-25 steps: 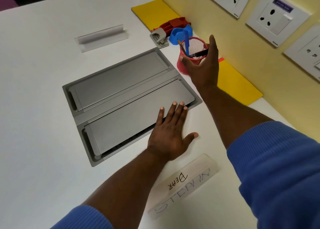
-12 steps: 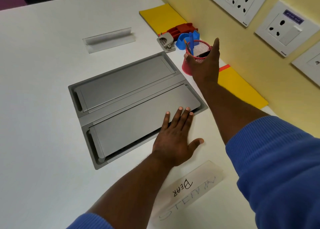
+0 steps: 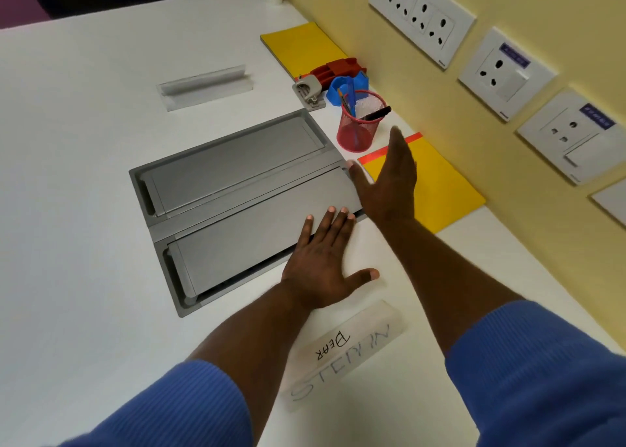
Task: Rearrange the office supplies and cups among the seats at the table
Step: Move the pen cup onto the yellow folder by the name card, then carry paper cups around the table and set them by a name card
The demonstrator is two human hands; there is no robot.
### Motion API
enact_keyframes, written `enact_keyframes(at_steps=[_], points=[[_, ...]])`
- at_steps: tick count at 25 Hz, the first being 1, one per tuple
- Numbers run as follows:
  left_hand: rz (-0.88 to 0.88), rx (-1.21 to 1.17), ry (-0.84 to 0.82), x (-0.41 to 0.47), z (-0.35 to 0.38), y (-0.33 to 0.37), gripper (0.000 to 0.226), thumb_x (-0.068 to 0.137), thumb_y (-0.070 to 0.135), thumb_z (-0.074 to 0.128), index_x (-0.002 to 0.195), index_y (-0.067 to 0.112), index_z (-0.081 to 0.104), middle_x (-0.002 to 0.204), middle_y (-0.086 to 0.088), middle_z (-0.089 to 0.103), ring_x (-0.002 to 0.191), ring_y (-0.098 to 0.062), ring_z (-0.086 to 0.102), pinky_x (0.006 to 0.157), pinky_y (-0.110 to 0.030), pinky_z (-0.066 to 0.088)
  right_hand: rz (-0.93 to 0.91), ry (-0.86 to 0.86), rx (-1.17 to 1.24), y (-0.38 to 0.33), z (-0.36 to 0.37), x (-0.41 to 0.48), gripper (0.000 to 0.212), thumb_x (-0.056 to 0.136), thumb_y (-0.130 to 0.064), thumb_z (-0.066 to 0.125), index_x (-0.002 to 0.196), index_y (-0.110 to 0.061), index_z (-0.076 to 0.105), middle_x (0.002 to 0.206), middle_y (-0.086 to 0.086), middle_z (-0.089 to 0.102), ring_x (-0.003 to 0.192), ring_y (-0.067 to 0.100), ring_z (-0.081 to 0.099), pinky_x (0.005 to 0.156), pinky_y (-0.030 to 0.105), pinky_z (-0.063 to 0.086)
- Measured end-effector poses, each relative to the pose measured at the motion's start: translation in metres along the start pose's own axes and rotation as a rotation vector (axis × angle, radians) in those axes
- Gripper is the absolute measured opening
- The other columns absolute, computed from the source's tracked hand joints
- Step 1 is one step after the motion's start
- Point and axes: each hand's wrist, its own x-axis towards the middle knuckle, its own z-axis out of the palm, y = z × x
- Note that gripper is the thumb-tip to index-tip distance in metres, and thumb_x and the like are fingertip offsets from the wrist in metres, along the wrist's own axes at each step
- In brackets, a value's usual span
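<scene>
Two blue sleeves of a finely ribbed knit are worn. The left sleeve (image 3: 183,409) and the right sleeve (image 3: 542,372) each end well back from the fingers, so that both wrists and forearms are left uncovered. Short, trimmed nails are shown at the fingertips of the left hand (image 3: 321,270) and on the thumb of the right hand (image 3: 389,182).

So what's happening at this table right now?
A person in blue sleeves is at a white table. The left hand lies flat, fingertips on the grey cable box lid. The right hand is open, just short of the upright red mesh pen cup, touching and holding nothing.
</scene>
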Motion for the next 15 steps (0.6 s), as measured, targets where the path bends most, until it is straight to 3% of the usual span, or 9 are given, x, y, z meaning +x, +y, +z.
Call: enact_keyframes(at_steps=[6,15], points=[[-0.043,-0.099,-0.134,-0.013,-0.041,0.015,0.107,0.084,0.09,0.021,0.16,0.027,-0.019,0.17,0.002,-0.018,0.153,-0.014,-0.026,0.126,-0.051,-0.013,-0.031,-0.155,-0.14,-0.005,-0.059,-0.074,0.098,0.092,-0.06,0.06,0.162,-0.011,0.012,0.169,0.011,0.016,0.156,0.027,0.012,0.126,0.051,0.013],[-0.104,0.09,0.013,-0.11,-0.106,0.06,0.099,0.086,0.09,0.006,0.159,0.028,-0.021,0.167,0.004,-0.024,0.15,-0.013,-0.032,0.122,-0.048,-0.022,-0.074,-0.247,-0.163,-0.051,-0.132,-0.153,0.099,0.087,-0.076,0.039,0.162,-0.018,0.01,0.17,0.006,0.011,0.157,0.026,0.009,0.126,0.052,0.011]])
